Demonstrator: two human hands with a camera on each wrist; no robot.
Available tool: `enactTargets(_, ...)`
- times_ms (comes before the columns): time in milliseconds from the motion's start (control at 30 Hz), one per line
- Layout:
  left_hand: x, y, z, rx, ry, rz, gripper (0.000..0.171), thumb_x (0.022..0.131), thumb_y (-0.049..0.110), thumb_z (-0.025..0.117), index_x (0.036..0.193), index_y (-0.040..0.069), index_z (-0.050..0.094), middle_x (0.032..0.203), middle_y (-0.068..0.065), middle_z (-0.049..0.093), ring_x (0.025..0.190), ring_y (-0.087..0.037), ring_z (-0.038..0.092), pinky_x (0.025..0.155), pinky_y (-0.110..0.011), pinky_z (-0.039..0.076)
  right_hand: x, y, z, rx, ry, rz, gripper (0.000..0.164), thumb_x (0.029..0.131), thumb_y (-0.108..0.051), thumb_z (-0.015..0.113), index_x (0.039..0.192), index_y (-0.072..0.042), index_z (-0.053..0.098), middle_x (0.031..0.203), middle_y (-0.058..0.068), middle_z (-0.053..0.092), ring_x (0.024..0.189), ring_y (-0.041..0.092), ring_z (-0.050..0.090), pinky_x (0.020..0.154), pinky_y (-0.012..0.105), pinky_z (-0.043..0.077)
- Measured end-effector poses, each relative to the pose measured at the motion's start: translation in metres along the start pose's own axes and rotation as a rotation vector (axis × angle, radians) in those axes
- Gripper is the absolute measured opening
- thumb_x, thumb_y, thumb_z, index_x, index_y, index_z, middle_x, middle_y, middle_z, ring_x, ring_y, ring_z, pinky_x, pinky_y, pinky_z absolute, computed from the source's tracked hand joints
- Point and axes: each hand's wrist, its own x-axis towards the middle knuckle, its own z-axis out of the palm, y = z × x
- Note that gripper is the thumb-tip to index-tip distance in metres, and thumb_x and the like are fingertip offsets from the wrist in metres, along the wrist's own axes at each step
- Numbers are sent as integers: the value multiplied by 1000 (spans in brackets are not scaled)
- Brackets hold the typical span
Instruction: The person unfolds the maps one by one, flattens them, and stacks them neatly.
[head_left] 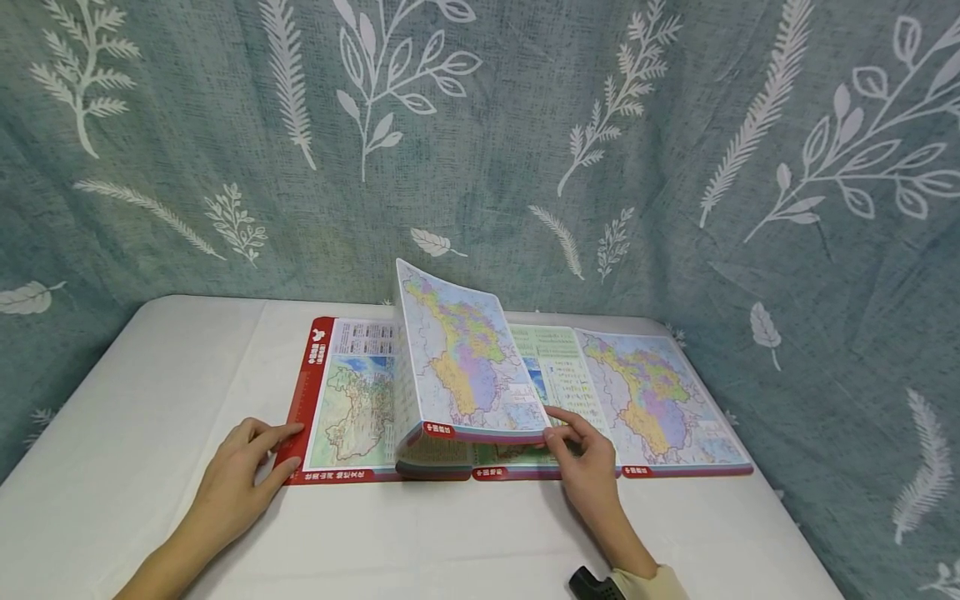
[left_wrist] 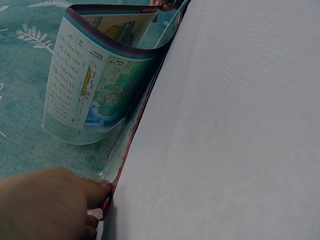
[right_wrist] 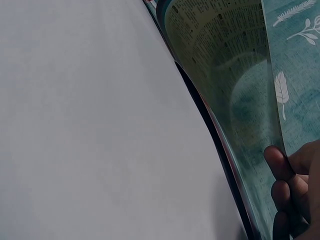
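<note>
A laminated fold-out map (head_left: 360, 408) of several panels lies stretched across the white table, one panel lifted and curving up from it. The left hand (head_left: 238, 475) rests at the map's red left border, index finger and thumb extended onto it; the left wrist view shows the thumb at that edge too. At the near right corner of the raised panel (head_left: 457, 358), the right hand (head_left: 588, 458) pinches the sheet between thumb and fingers. Coloured map print faces up on that panel. Its printed underside (right_wrist: 225, 50) shows in the right wrist view. Part of the map beneath is hidden by it.
A white cloth covers the table (head_left: 465, 542), whose back edge meets a green-blue curtain (head_left: 495, 167) with white leaf prints. The flat right-end panel (head_left: 667, 400) lies beyond the right hand. A black device (head_left: 595, 583) sits at the right wrist by the sleeve.
</note>
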Motion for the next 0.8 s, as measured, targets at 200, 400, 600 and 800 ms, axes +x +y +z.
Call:
enactTargets(200,1,1,-1,9,-23,-25,47,80,9,88,126,10,75,97,0,56,84,-9,45,68,-27,41,2,10,-10,-12,26,-49,28,98,-7,74,125,-14,75,82,4,78,82,16,71,85,14,47)
enactTargets(400,1,2,-2,6,-14,-21,47,80,9,89,125,10,75,96,0,56,84,-10,45,68,-27,40,4,16,-18,-38,62,-64,29,97,-4,75,125,-14,76,85,4,79,81,14,70,80,13,48)
enactTargets(600,1,2,-1,2,-9,-16,48,79,9,91,124,10,76,96,1,56,83,-10,45,67,-26,38,6,20,-27,-48,98,-51,29,96,-3,75,124,-12,76,85,7,79,80,10,68,78,13,46)
enactTargets(800,1,2,0,0,-11,-14,47,79,9,90,124,10,76,96,0,56,83,-11,45,67,-27,39,7,25,-36,-66,103,-6,27,99,-6,72,125,-13,76,86,9,78,77,5,61,75,15,44)
